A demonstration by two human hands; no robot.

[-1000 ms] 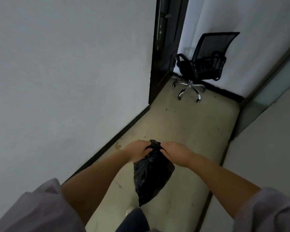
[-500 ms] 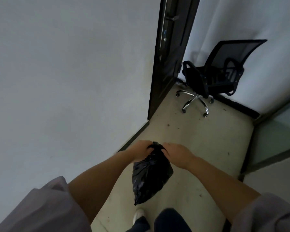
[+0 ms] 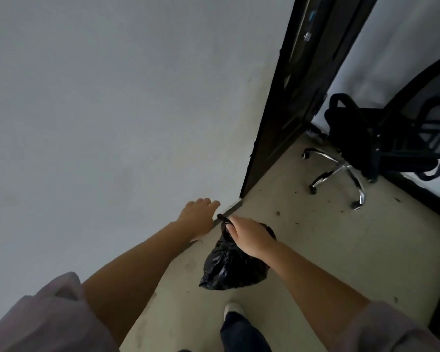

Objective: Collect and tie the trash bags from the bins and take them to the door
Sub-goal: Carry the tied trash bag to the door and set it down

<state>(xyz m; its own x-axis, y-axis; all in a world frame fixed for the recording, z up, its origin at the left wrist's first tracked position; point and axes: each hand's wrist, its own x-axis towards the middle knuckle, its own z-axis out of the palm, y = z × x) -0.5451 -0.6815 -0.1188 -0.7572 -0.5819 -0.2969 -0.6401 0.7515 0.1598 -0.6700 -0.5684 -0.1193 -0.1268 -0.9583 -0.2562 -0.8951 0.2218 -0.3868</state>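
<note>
Gripping trash bag [image 3: 232,262] neck, right hand [image 3: 249,237] closed

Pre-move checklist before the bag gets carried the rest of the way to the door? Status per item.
1. Black trash bag held: ok, right hand grips its gathered neck.
2. Bag clear of the floor: ok, it hangs.
3. Neck tied: cannot tell, the hand covers it.
4. Left hand free: ok, open and off the bag.
5. Path to the dark door: ok, bare floor ahead.
6. Office chair out of the way: ok, it stands right of the door.
</note>
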